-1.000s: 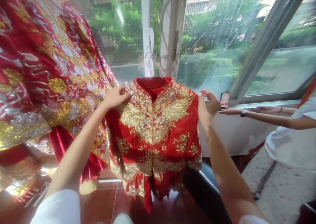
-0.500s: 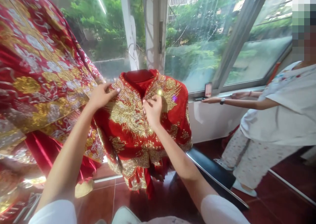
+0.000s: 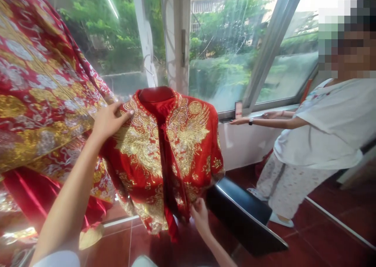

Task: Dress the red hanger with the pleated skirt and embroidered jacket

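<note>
Red jacket (image 3: 152, 153), covered in gold embroidery, hangs between the two grips, its front facing the person and parted down the middle so that the darker red inside shows. Left grip (image 3: 108, 121) pinches one shoulder, the thumb lying on the embroidered front and the fingers bent over the top edge. Lower down and to the right of it, right grip (image 3: 201, 218) is closed on the bottom of the other front panel, near the hem, with the fingers pressed together on the edge. Above and between the grips, a hanger hook (image 3: 150, 73) rises over the open collar. A larger red garment (image 3: 44, 86), worked in gold and silver, fills the space left of the left grip. Just right of the right grip, a black panel (image 3: 242, 208) slants above the red tiled floor (image 3: 114, 243). Beyond both grips stands a window (image 3: 220, 51) with greenery outside. Farther right, well apart from the grips, a person in a white top (image 3: 337, 126) stretches a hand (image 3: 241, 120) beside an upright phone (image 3: 238, 109).
</note>
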Demonstrator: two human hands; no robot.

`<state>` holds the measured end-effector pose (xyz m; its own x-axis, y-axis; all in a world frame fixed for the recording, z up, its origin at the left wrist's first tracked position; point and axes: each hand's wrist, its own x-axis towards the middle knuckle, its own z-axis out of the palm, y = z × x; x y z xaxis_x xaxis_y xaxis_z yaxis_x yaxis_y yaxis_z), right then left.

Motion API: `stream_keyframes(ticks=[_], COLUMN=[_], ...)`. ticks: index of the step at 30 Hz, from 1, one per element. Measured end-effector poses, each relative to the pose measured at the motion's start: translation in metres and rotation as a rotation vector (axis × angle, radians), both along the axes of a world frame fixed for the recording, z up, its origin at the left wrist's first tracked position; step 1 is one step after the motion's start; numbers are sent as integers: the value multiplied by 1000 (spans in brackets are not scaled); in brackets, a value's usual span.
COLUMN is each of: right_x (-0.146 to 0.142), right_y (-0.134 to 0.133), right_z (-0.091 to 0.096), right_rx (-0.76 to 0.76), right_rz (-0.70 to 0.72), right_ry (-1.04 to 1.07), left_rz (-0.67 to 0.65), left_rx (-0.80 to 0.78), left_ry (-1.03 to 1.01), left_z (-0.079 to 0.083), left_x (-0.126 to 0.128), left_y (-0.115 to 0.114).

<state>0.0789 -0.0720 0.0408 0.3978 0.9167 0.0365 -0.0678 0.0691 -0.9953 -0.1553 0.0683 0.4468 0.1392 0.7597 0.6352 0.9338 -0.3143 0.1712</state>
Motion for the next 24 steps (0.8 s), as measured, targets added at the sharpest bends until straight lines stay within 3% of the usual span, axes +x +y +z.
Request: stream_keyframes(ticks=[2,4,6,9,11,13,16,21,24], right_x=[30,60,85,107,112,111,110,134,152], right_y=[6,19,35,67,93,120,148,158,163], right_z=[12,47,101,196,251,287,304,302,313], right_rx=[-42,10,155,475,585,580,577,592,507], right_rz=[-21,-74,-230,-499,-532,-466,-339,-266,-134], right_ry=[-117,-299,-466,-660,-820,-881,-846,-772,-676], left_rz=[31,100,181,242,244,256,287,251,87], left_rx=[64,165,232,264,287,313,318,154,-63], left_ry=[-21,-55,-100,-185,-217,-235,-247,-168,-258], left_z=[-11,-27,-47,-72,-81,-83,-77,-48,-24], left_x=[3,8,11,13,12,8,-1,-37,-65], left_y=[-10,-23,-36,-42,-37,-29,-20,-22,-12])
